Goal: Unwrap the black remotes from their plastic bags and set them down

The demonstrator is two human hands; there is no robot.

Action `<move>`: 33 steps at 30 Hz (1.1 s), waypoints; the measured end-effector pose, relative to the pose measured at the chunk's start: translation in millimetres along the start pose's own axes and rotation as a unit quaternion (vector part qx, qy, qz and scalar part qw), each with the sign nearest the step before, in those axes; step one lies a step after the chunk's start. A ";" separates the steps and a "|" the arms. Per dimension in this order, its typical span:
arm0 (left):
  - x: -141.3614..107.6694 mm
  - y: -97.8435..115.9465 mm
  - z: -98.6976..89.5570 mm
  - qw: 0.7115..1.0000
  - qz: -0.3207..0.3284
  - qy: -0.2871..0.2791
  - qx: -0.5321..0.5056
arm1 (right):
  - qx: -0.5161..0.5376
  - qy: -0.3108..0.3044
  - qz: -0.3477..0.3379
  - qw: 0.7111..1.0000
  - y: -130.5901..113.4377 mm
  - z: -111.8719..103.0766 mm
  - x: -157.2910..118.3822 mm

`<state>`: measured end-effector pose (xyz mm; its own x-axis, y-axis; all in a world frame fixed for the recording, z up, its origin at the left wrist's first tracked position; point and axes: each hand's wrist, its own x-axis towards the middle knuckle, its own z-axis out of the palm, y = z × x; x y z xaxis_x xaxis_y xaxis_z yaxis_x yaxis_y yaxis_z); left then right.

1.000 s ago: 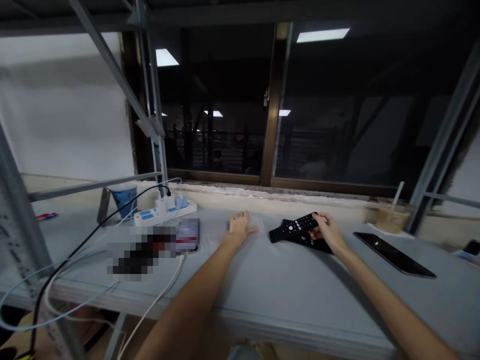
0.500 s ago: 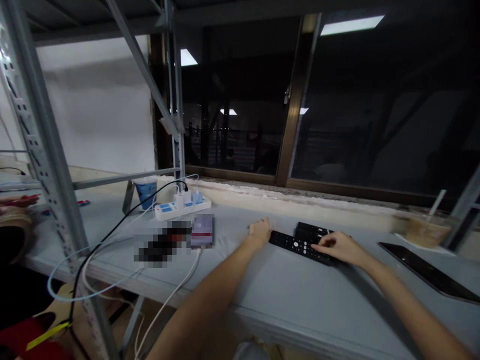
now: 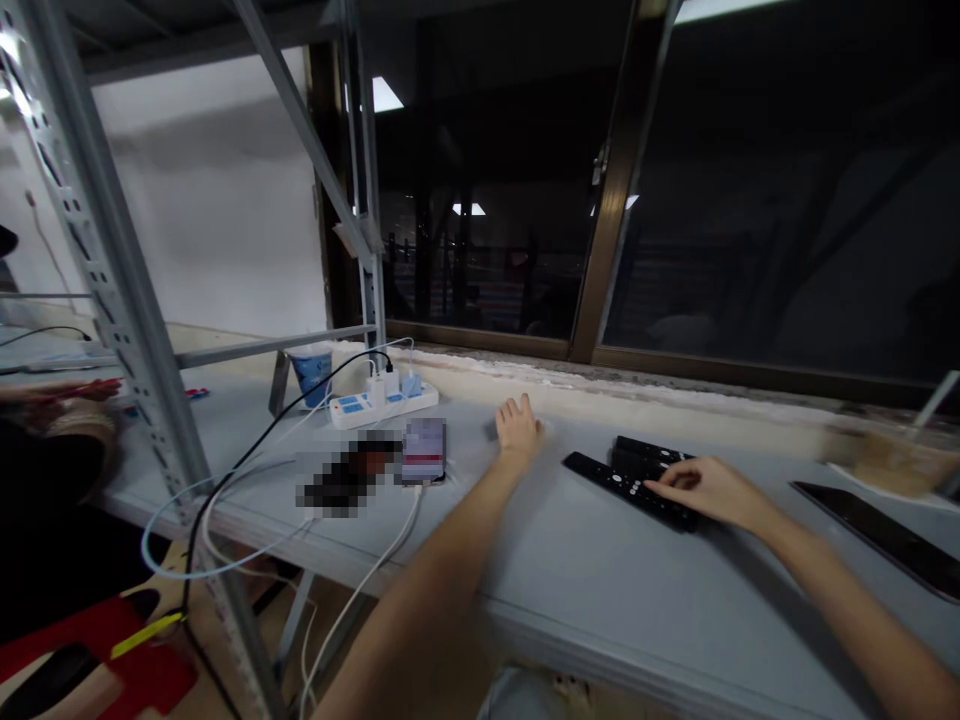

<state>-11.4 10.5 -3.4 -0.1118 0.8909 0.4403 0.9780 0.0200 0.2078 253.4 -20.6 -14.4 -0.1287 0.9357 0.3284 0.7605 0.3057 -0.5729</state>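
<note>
My left hand (image 3: 517,428) is over the table near the window sill, its fingers slightly apart. Beside its fingertips is a small greyish shape, too blurred to name. To its right lies a long black remote control (image 3: 604,477) with light buttons, slanting across the tabletop. My right hand (image 3: 701,490) is at that remote's right part, thumb and index finger bent together on it. The palm side and the other fingers are partly hidden. Just behind, a second black remote control (image 3: 637,447) is partly covered by the first remote and my right hand.
A dark tablet or phone (image 3: 874,535) and a drink cup (image 3: 896,462) with a straw stand right. Left are a phone (image 3: 424,450), a white power strip (image 3: 384,404) with cables, a blue cup (image 3: 311,376) and a metal rack post (image 3: 124,270). Another person's arm (image 3: 56,395) shows far left.
My left hand has come away from the left end of the front remote, with its fingers now more raised and spread. My right hand stays at the remote. The view has shifted slightly.
</note>
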 end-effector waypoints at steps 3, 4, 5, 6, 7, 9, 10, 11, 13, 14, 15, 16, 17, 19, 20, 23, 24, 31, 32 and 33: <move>-4.4 8.6 -9.6 1.000 0.010 -0.016 0.013 | -0.026 -0.050 -0.024 0.998 -6.2 -3.7 -0.3; -5.6 11.2 -12.7 0.999 0.010 -0.037 0.020 | -0.031 -0.051 -0.027 0.998 -8.1 -4.5 -0.5; -6.7 13.1 -15.3 0.998 0.006 -0.063 0.029 | -0.035 -0.049 -0.028 0.998 -9.7 -4.7 -1.0; -7.5 14.3 -17.1 0.995 -0.002 -0.094 0.039 | -0.039 -0.047 -0.029 0.998 -11.1 -4.3 -1.5; -8.2 14.7 -17.8 0.990 -0.012 -0.129 0.049 | -0.043 -0.045 -0.028 0.998 -12.3 -3.4 -2.1; -8.8 13.5 -16.0 0.979 -0.032 -0.193 0.060 | -0.048 -0.045 -0.024 0.998 -13.6 -0.7 -3.2; -8.8 12.2 -13.7 0.975 -0.037 -0.213 0.059 | -0.051 -0.048 -0.022 0.997 -13.7 0.8 -3.6; -8.6 10.7 -10.6 0.973 -0.035 -0.221 0.057 | -0.053 -0.052 -0.021 0.997 -13.6 2.2 -3.8; -7.8 7.5 -3.1 0.978 -0.015 -0.200 0.054 | -0.055 -0.061 -0.021 0.996 -12.9 4.2 -3.7; -7.3 5.9 0.7 0.982 0.000 -0.182 0.056 | -0.053 -0.064 -0.021 0.996 -12.3 4.7 -3.5; -6.8 4.3 4.2 0.984 0.016 -0.168 0.059 | -0.050 -0.064 -0.020 0.996 -11.7 5.0 -3.1; -6.1 2.6 7.2 0.985 0.030 -0.158 0.061 | -0.045 -0.064 -0.019 0.997 -11.0 5.1 -2.8; -5.2 0.8 9.7 0.985 0.044 -0.152 0.063 | -0.038 -0.064 -0.018 0.997 -10.5 5.0 -2.5; -3.0 -3.4 13.2 0.985 0.072 -0.148 0.059 | -0.025 -0.066 -0.017 0.997 -9.9 4.8 -1.9; -1.5 -5.8 14.4 0.984 0.086 -0.146 0.055 | -0.020 -0.068 -0.016 0.997 -9.9 4.8 -1.8; 4.0 -14.1 17.1 0.982 0.121 -0.140 0.044 | -0.009 -0.076 -0.020 0.997 -11.7 4.9 -2.0; 5.9 -16.8 18.0 0.982 0.127 -0.136 0.041 | -0.004 -0.078 -0.024 0.997 -12.8 4.9 -2.2; 11.1 -22.5 22.4 0.991 0.093 -0.087 0.039 | 0.007 -0.107 -0.057 0.993 -21.2 4.6 -4.7; 10.7 -21.9 22.4 0.993 0.087 -0.076 0.039 | 0.001 -0.110 -0.059 0.992 -21.8 4.8 -4.6; 10.1 -21.2 22.3 0.994 0.082 -0.067 0.040 | -0.002 -0.111 -0.060 0.992 -22.1 5.2 -4.4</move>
